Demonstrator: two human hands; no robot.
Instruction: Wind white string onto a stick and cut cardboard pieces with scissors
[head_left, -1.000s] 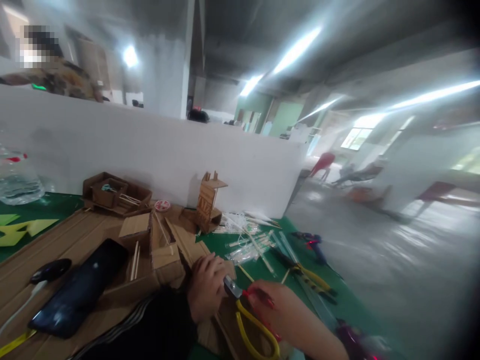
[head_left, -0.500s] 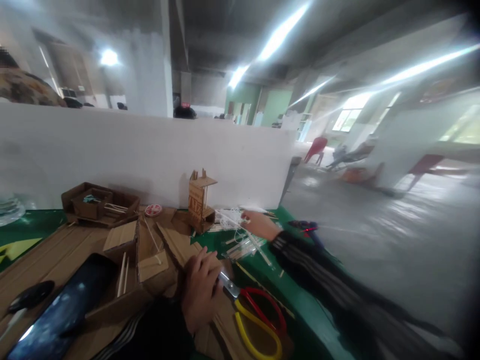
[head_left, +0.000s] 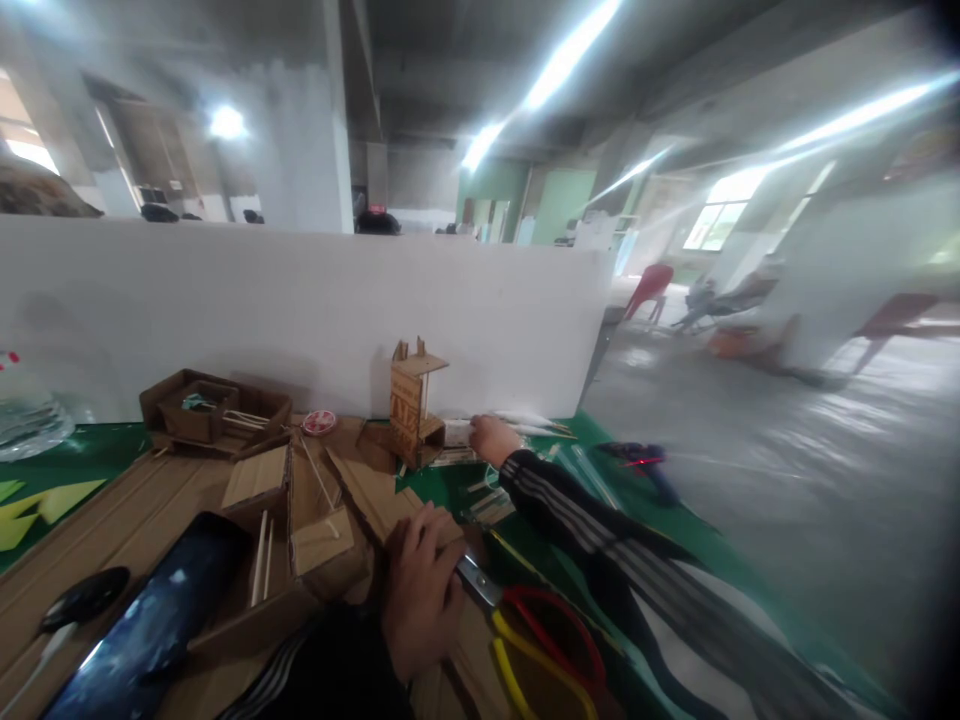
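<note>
My left hand (head_left: 424,590) lies on a strip of cardboard (head_left: 405,512), fingers stretched over it. Close to its thumb are the blades of scissors (head_left: 480,582) with one red and one yellow handle. Farther off, my right hand (head_left: 495,440) reaches down among white material and thin sticks (head_left: 491,505), its fingers curled together; whatever is at the fingertips is hidden. Just left of it stands a small upright cardboard structure (head_left: 409,410) with a ledge on top. A cardboard construction (head_left: 322,545) with thin sticks sits left of my left hand.
A phone (head_left: 161,610) and a black rounded object (head_left: 86,598) lie on cardboard at the left. Behind are a cardboard tray (head_left: 161,400) and a red-and-white round item (head_left: 319,422). A white partition (head_left: 300,300) closes the back. A dark tool (head_left: 637,455) lies near the right edge.
My right hand has moved slightly left, and its forearm now covers part of the sticks. The tangled white string beside it no longer shows. My left hand stays on the cardboard; the view has shifted.
</note>
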